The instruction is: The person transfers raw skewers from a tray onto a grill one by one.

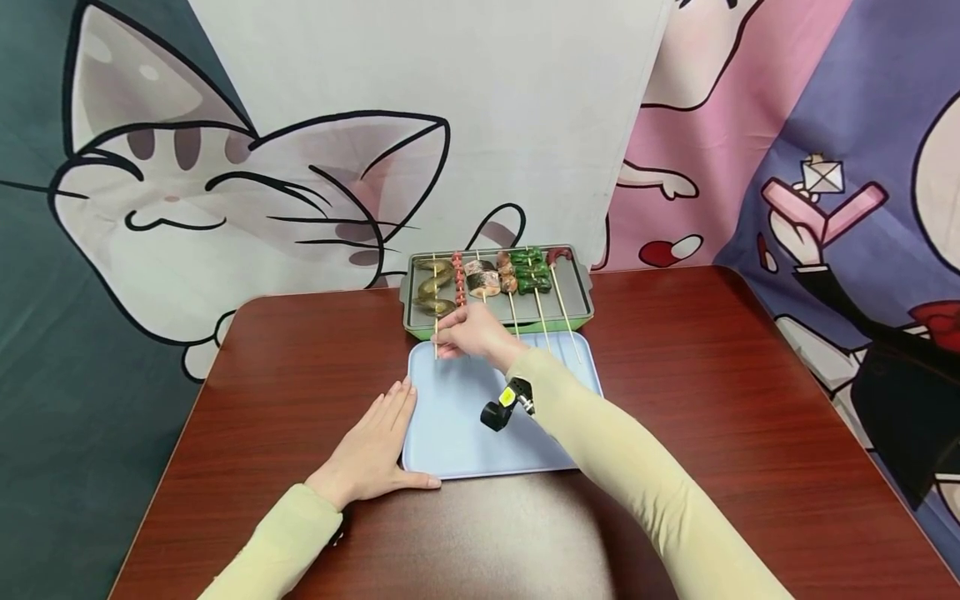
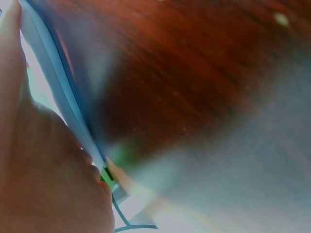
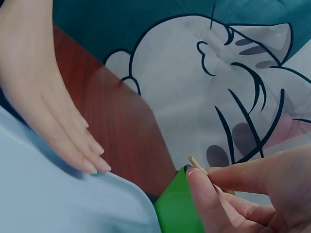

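My right hand (image 1: 474,332) pinches the bare wooden stick of the leftmost skewer (image 1: 435,287), which carries several olive-brown pieces. In the right wrist view the end of the stick (image 3: 195,162) pokes out between thumb and forefinger. This skewer lies over the grey top of a green-sided grill (image 1: 575,293), beside several others. Along the left side of a light blue tray (image 1: 457,433) rests my left hand (image 1: 375,450), its fingers straight and its thumb spread past the near corner. The left wrist view shows that hand against the tray's rim (image 2: 63,82).
More skewers lie to the right: red beads (image 1: 459,279), fish-like chunks (image 1: 482,279), brownish meat (image 1: 507,273), green pieces (image 1: 531,273) and a dark red curled piece (image 1: 558,254). Their sticks reach over the tray's far edge. A printed cloth (image 1: 465,83) hangs behind the brown table (image 1: 712,400).
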Demonstrator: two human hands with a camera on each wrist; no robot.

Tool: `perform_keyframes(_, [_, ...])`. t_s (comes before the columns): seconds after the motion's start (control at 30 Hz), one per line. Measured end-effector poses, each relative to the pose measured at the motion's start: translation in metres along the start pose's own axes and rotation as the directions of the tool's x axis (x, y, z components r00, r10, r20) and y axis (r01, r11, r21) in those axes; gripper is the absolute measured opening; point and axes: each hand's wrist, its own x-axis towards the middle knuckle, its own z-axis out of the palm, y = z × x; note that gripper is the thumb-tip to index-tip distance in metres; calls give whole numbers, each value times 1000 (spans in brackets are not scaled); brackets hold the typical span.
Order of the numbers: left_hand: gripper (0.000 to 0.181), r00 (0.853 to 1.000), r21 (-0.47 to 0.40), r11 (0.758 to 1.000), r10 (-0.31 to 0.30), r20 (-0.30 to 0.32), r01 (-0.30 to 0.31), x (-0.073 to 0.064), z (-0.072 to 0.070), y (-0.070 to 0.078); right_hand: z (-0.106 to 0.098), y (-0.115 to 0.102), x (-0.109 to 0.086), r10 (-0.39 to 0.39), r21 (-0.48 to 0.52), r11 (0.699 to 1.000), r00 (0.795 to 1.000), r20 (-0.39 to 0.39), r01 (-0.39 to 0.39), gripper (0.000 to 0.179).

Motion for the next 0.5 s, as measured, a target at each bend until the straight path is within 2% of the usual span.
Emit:
perform_keyframes(0.17, [131,1000,0,1000,0,-4,0,-1,0,0,0,0,-4,-12,-64,998,1000,5,12,39])
perform_keyframes(0.33, [131,1000,9,1000,3,-7,-3,-1,0,0,-6,3,-17,-66,-178,982,998,-7,64,46])
perform_keyframes(0.5, [132,1000,-11,1000,4,-11,-5,0,0,1,-27,6,-33,-174,-150,975,984,-43,166,47])
